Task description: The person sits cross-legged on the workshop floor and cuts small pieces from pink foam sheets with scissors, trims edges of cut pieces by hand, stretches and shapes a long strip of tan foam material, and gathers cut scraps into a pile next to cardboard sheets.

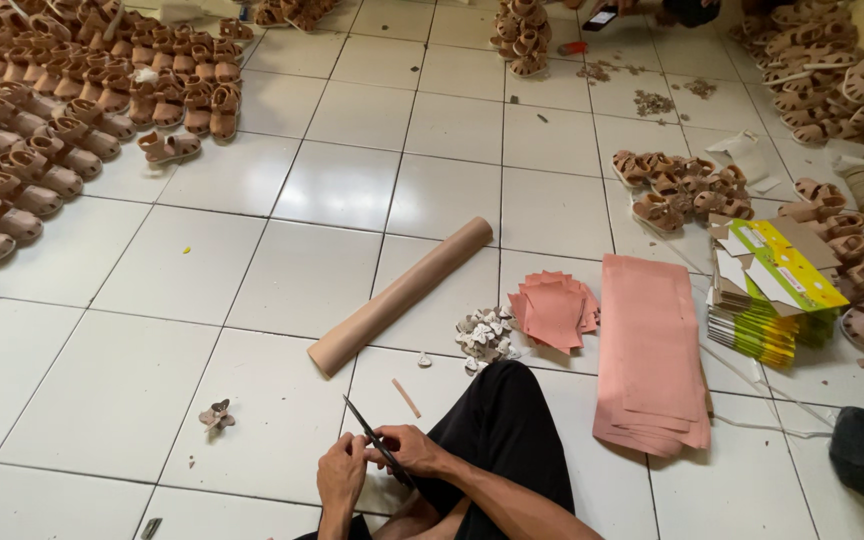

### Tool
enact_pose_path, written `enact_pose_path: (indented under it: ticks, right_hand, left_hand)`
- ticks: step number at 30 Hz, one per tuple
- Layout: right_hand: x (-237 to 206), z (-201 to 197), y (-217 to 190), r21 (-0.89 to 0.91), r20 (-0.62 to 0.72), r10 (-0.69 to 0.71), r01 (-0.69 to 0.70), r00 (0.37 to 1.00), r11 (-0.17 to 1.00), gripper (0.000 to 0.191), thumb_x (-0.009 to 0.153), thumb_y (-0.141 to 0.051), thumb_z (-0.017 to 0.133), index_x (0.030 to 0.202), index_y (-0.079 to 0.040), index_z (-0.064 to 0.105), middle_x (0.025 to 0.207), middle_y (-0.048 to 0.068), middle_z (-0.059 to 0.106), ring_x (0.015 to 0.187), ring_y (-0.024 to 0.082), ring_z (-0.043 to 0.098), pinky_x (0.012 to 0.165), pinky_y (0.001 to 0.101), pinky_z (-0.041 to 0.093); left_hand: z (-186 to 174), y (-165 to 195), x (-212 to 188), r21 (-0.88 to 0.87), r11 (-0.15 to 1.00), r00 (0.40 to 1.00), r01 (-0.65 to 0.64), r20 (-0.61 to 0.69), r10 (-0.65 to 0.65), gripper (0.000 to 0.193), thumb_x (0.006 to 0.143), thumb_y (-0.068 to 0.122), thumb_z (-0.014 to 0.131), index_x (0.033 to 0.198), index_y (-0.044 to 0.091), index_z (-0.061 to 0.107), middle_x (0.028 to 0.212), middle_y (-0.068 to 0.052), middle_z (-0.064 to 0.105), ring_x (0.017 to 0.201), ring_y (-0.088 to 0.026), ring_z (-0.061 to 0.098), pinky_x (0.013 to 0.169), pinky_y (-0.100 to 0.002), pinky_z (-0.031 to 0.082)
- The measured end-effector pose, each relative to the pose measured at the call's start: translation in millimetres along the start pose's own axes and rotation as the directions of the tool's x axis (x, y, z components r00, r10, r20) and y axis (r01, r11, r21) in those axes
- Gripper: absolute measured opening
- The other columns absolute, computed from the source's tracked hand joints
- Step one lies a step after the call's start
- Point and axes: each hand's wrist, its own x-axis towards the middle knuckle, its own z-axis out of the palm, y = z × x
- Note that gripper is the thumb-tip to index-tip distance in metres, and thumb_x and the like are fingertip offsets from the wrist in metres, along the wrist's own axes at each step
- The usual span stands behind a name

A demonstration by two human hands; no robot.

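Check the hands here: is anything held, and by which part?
The right hand holds dark scissors at the handle end, blades pointing up and left. The left hand is against the blades; whether it pinches a small piece cannot be told.

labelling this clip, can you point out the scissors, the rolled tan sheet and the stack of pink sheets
scissors (372, 440), head view, on the dark blades between the hands
rolled tan sheet (400, 296), head view, middle of the roll
stack of pink sheets (649, 350), head view, centre of the top sheet

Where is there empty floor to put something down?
Bare tiles lie between the sandal rows and the cardboard roll. More sit beyond the roll, mid-floor. It is crowded right of the roll: pink sheets, flat boxes, more sandals.
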Motion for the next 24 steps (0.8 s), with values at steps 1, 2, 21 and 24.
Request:
enact_pose_path:
  ticks: [1,2,21,24]
  right_hand:
    - [0,1,0,-0.004,0.002,0.0,0.0,1.0,1.0,0.053,0.094,-0.046,0.074,0.12,-0.001,0.068,0.08,0.002,0.067,0.066,0.007,0.062,0.059,0.0222,0.051]
    - [0,1,0,-0.01,0.003,-0.003,0.003,1.0,1.0,0.053,0.094,-0.046,0.074,0.12,0.0,0.068,0.079,0.002,0.067,0.066,0.008,0.062,0.059,0.0223,0.051]
    - [1,-2,5,-0.049,-0.048,-0.042,0.039,0.998,0.998,0.067,0.091,-0.054,0.073,0.133,-0.003,0.063,0.08,0.001,0.068,0.069,0.008,0.064,0.06,0.0244,0.05]
    - [0,-1,5,-0.026,-0.04,-0.089,0.088,0.995,0.996,0.066,0.094,-0.052,0.074,0.133,0.0,0.065,0.082,0.002,0.067,0.072,0.008,0.062,0.062,0.0242,0.049]
  left_hand:
    - [1,-3,1,-0.012,1.0,1.0,-0.02,0.011,0.021,0.029,0.095,0.033,0.063,0.087,0.007,0.074,0.07,-0.015,0.071,0.068,-0.034,0.069,0.066,-0.046,0.052]
    - [2,-4,3,-0.025,0.999,0.999,-0.043,0.019,0.044,0.032,0.094,0.033,0.064,0.085,0.003,0.072,0.07,-0.015,0.071,0.067,-0.034,0.07,0.066,-0.045,0.053]
    - [0,4,-3,-0.241,0.956,0.984,-0.165,0.027,0.177,0.03,0.093,0.018,0.065,0.119,0.007,0.075,0.088,-0.016,0.081,0.078,-0.023,0.081,0.066,-0.035,0.061]
    - [-5,10,-9,-0.294,0.951,0.989,-0.09,0.087,0.121,0.03,0.094,0.02,0.065,0.12,0.009,0.075,0.083,-0.016,0.083,0.075,-0.024,0.081,0.065,-0.035,0.06]
